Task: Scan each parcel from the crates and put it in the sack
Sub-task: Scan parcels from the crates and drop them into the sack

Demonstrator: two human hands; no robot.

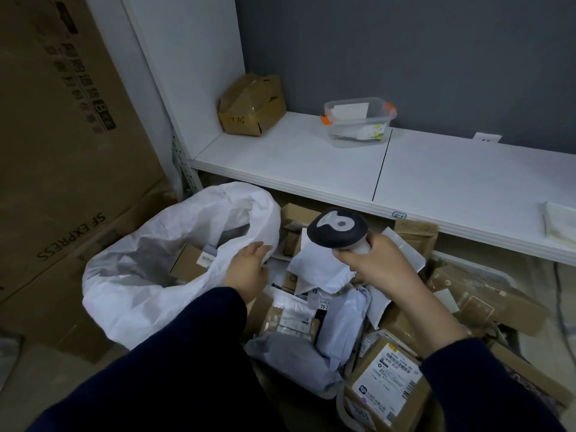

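The right hand (pixel 380 263) is wrapped round the handle of a barcode scanner (pixel 336 228). Its dark head tips down over the heap of parcels (pixel 311 322) and seems aimed at a white poly mailer (pixel 321 269) lying on top just beneath it, probably to read a label before lifting. The left hand (pixel 249 268) reaches to the near rim of the white woven sack (pixel 140 282), fingers over the fabric. Whether they pinch it or only rest there I cannot tell, but the position suits holding the mouth wide for a drop. The sack stands just left of the heap, touching it, its mouth open and slumped, and a labelled cardboard box (pixel 190 260) lies inside. Only a pale stretch of crate rim (pixel 495 271) shows at the heap's right edge. With so many parcels unsacked, the job looks far from finished. Above, a white shelf (pixel 452 182) carries a crumpled carton (pixel 252 106) in its back left corner and a clear tub (pixel 358 120) at its back edge.
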